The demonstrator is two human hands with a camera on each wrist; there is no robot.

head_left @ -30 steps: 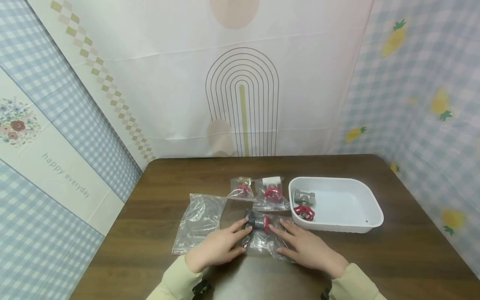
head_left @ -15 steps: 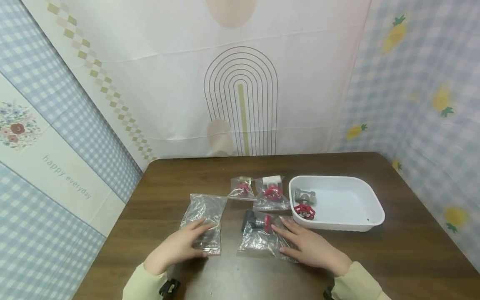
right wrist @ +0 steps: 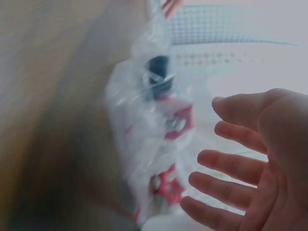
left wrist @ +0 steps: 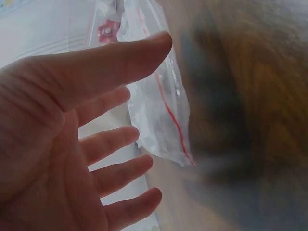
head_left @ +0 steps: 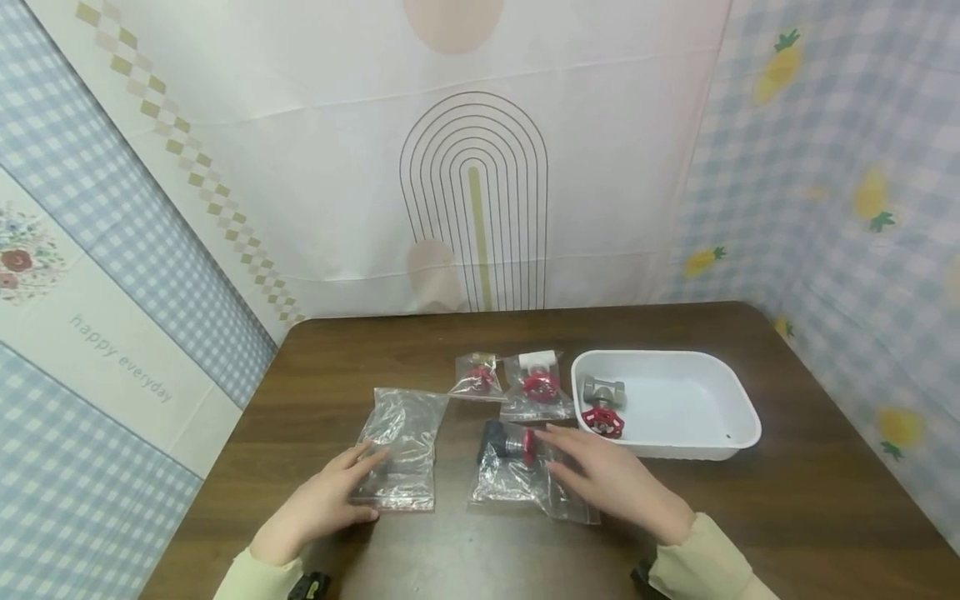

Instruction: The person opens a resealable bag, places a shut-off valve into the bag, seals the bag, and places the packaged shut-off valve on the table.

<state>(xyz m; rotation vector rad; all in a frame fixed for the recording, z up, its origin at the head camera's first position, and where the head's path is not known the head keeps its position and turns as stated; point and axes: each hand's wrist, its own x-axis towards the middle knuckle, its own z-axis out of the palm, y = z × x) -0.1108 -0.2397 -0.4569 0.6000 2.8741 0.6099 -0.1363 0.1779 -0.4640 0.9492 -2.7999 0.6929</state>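
Note:
A clear zip bag holding a dark grey valve (head_left: 493, 442) with a red handwheel lies at the middle of the table. My right hand (head_left: 618, 483) hovers at its right side, fingers loosely extended, holding nothing. In the right wrist view the bagged valve's red handwheel (right wrist: 178, 120) sits beyond those fingertips. To the left lies a flat clear zip bag (head_left: 408, 454) with nothing visible inside. My left hand (head_left: 322, 500) is at its left edge, fingers spread and overlapping it in the head view. The left wrist view shows the bag's red zip line (left wrist: 172, 115) past the thumb.
A white tray (head_left: 690, 454) at the right contains an unbagged metal valve (head_left: 603, 396) with a red handwheel. Behind the middle bag lie a bagged white valve (head_left: 538, 375) and a smaller bagged brass-coloured valve (head_left: 480, 375). Patterned cloth hangs behind the brown table (head_left: 337, 358).
My left hand has left the bagged dark valve and moved left, across the flat bag to its left edge. My right hand has risen slightly off the bagged valve's right side.

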